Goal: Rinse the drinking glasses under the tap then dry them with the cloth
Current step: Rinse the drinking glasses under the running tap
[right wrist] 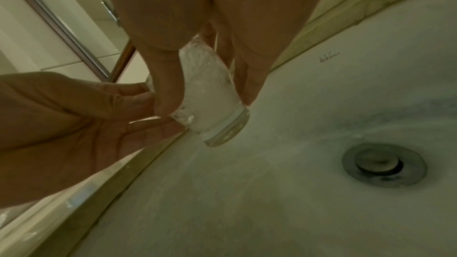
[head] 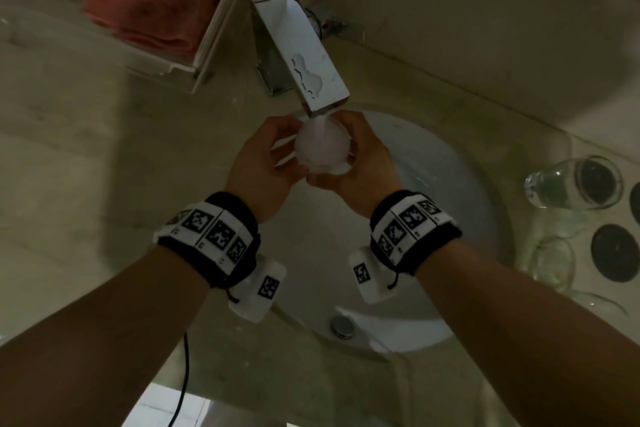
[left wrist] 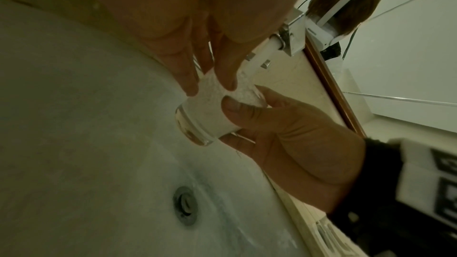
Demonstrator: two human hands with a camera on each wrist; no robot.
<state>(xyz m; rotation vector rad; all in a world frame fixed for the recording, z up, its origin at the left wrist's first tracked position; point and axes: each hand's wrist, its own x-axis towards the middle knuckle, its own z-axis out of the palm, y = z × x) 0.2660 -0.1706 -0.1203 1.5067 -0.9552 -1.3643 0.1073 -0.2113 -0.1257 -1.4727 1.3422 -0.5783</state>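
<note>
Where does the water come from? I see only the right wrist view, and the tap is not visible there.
Observer: In the head view, the tap stands directly above the glass. Its stream falls into the open top, while the left hand and the right hand hold the glass between them.
Operator: And where is the cloth for drying?
Observer: A red cloth lies folded in a clear tray on the counter, to the left of the tap. Neither hand touches it.
</note>
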